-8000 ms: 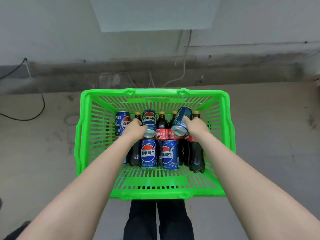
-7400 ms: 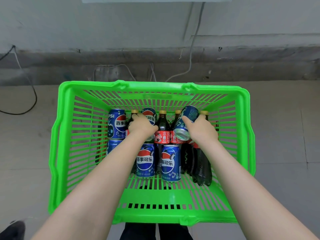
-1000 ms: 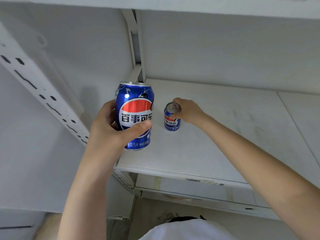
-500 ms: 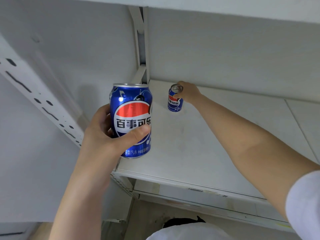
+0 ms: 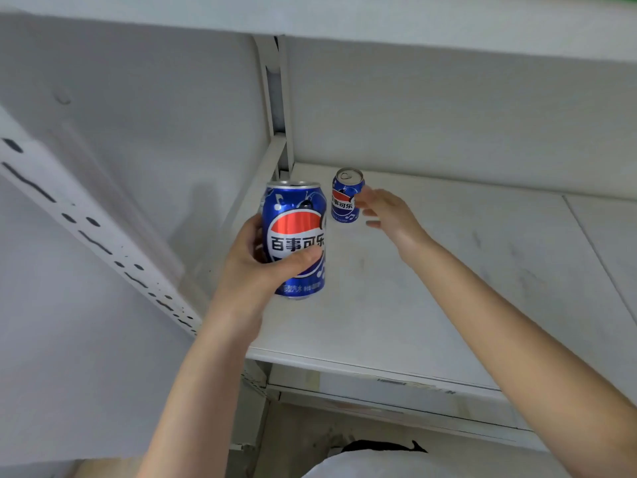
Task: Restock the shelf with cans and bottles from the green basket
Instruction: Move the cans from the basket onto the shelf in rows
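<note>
A blue Pepsi can (image 5: 345, 196) stands upright near the back left corner of the white shelf board (image 5: 448, 270). My right hand (image 5: 386, 212) hovers just to its right, fingers spread and apart from the can. My left hand (image 5: 255, 267) grips a second blue Pepsi can (image 5: 294, 236) upright, held above the shelf's front left part. The green basket is out of view.
A white slotted upright (image 5: 96, 236) runs diagonally at the left. A corner post (image 5: 275, 108) rises at the shelf's back left, and another shelf board (image 5: 413, 19) spans overhead. Bare shelf surface stretches to the right of the standing can.
My right hand has let go of the can at the back of the shelf and drawn back slightly. The left hand with its can has moved a little toward the shelf.
</note>
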